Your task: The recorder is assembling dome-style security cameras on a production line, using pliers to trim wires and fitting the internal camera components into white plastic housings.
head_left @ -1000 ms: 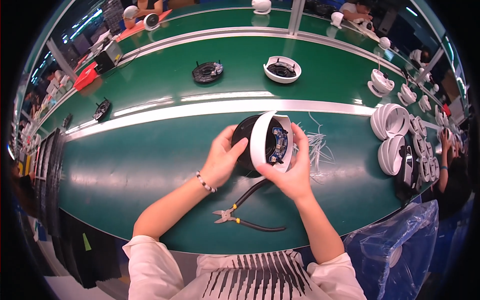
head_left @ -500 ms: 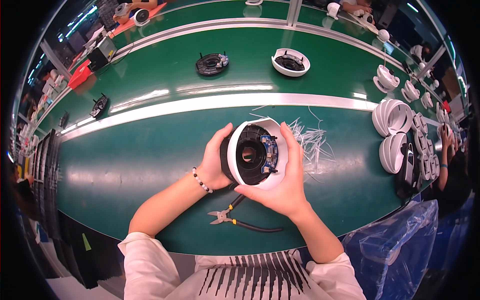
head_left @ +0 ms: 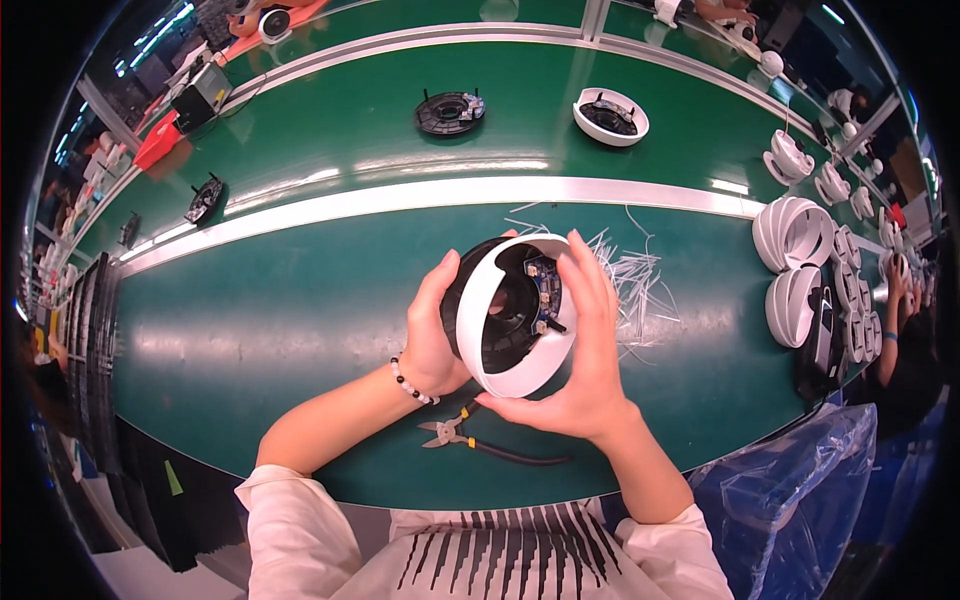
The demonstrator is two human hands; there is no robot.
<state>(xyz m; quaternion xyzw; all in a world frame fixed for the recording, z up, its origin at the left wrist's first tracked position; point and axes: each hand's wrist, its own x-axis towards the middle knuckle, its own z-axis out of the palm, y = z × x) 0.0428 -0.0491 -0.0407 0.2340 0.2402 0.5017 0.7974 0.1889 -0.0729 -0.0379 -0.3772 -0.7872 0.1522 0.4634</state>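
A white ring-shaped housing [head_left: 530, 378] is held up between my two hands, tilted, over the green table. Inside it sits a black round base [head_left: 507, 350] with a hole in the middle, a blue circuit board [head_left: 544, 283] and dark posts. My left hand [head_left: 432, 335] grips the black base from the left side. My right hand [head_left: 590, 365] is wrapped round the housing's right rim, fingers at the top and thumb below. Just under the hands lie diagonal cutters [head_left: 445, 432] with dark, yellow-marked handles, jaws apart and one handle partly hidden.
White cut strips [head_left: 640, 290] are heaped right of the housing. Nested white shells [head_left: 790, 235] and a black pouch-like item [head_left: 818, 345] stand at the table's right end. Beyond a metal rail, the green belt carries a black base [head_left: 450, 113] and a white housing [head_left: 611, 118].
The housing has tipped in my hands, showing more of its white outer wall, and sits slightly lower. Parts on the far belt have shifted to the right. The whole view has also shifted slightly.
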